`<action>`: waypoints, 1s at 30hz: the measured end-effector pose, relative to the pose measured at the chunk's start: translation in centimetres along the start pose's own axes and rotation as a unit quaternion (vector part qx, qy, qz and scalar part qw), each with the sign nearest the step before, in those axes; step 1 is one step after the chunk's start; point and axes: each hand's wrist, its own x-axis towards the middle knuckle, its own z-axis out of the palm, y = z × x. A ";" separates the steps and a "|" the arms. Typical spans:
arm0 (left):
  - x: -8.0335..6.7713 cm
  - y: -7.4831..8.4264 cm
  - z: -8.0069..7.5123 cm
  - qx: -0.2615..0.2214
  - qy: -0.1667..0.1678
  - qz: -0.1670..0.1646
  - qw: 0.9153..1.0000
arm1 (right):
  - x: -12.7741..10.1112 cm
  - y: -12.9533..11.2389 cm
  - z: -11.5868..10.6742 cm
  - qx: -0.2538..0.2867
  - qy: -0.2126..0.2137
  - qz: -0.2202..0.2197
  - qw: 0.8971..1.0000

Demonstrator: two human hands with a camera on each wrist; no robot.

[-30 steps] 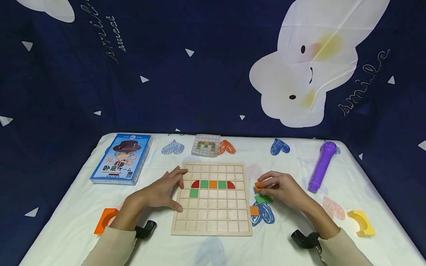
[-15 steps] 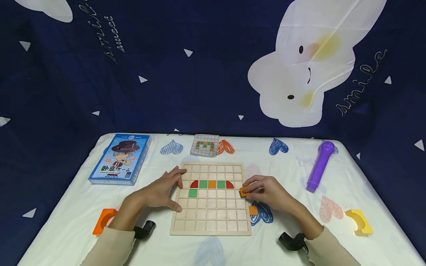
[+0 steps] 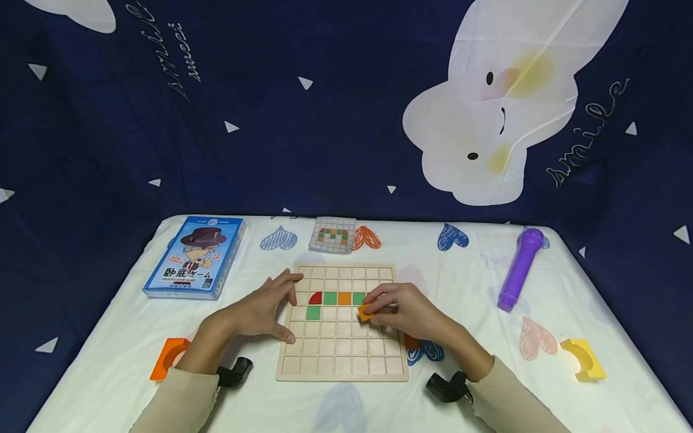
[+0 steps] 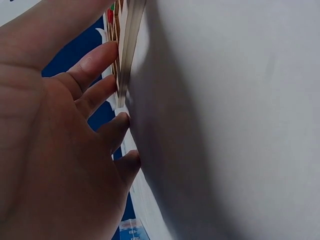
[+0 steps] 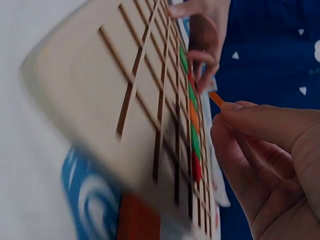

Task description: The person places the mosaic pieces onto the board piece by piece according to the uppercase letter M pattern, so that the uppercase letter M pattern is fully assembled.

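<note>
Both arms wear long sleeves of a plain cream, beige-toned knit with no print or lettering. The left sleeve (image 3: pixel 175 400) ends in a cuff at the wrist, slightly gathered, and the right sleeve (image 3: pixel 511 397) ends the same way. The left hand (image 3: pixel 260 313) and right hand (image 3: pixel 408 313) are bare: no gloves, and no watch in sight. A small pale band, perhaps a ring, shows on one finger of the right hand, too small to make out. Under each wrist sits a small black device, rounded and matte: the left wrist camera (image 3: pixel 234 371) and the right wrist camera (image 3: pixel 448 386), each strapped just ahead of the cuff.
</note>
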 end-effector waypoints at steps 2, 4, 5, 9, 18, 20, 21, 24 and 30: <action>0.0 0.1 0.0 0.001 0.000 -0.003 1.000 | 0.4 -0.5 0.4 0.011 -0.007 -0.002 1.000; 0.1 0.1 -0.1 0.001 0.000 -0.006 1.000 | 0.8 -0.9 0.9 0.020 -0.014 0.000 1.000; 0.1 0.1 -0.1 0.000 0.000 -0.007 1.000 | 0.9 -1.0 1.1 0.021 -0.016 -0.003 1.000; 0.0 0.1 -0.1 0.002 -0.003 -0.011 1.000 | 1.5 -1.5 2.1 0.027 -0.024 -0.003 0.999; 0.1 0.1 -0.1 0.005 -0.001 -0.009 1.000 | 2.3 -2.0 4.3 0.030 -0.021 -0.010 0.999; 0.1 0.1 -0.2 0.006 -0.001 -0.006 1.000 | 2.6 -2.1 4.7 0.026 -0.020 -0.013 0.999; 0.1 0.1 -0.2 0.005 -0.001 -0.004 1.000 | 2.7 -2.2 4.9 0.024 -0.021 -0.013 0.999; 0.0 0.1 -0.2 0.006 -0.001 -0.003 1.000 | 3.1 -2.4 5.5 0.019 -0.025 -0.004 0.999; -0.1 0.2 -0.3 0.004 -0.003 0.000 1.000 | 4.0 -3.1 6.5 0.009 -0.028 0.010 1.000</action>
